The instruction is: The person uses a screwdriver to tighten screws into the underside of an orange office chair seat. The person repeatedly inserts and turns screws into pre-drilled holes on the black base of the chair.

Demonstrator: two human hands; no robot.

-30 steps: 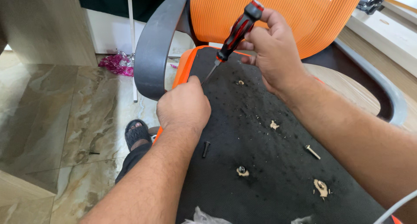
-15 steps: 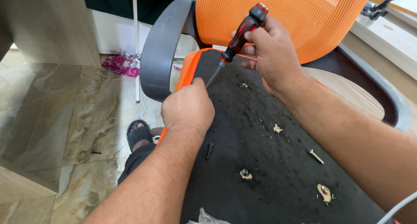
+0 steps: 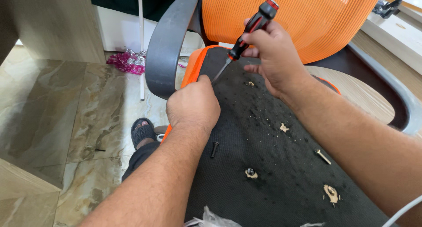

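Black chair underside point(image 3: 272, 165) worked over marbled tile floor point(image 3: 66, 108).
Screwdriver point(image 3: 250, 29) is clamped in right hand point(image 3: 272, 55); left hand point(image 3: 193, 104) is fisted at the tip; loose black screw point(image 3: 214, 148) nearby.

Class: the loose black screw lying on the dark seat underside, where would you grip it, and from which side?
Pinch the black screw across its shank from above. It lies flat on the seat underside, head up-frame, just below the left hand, with open fabric around it.
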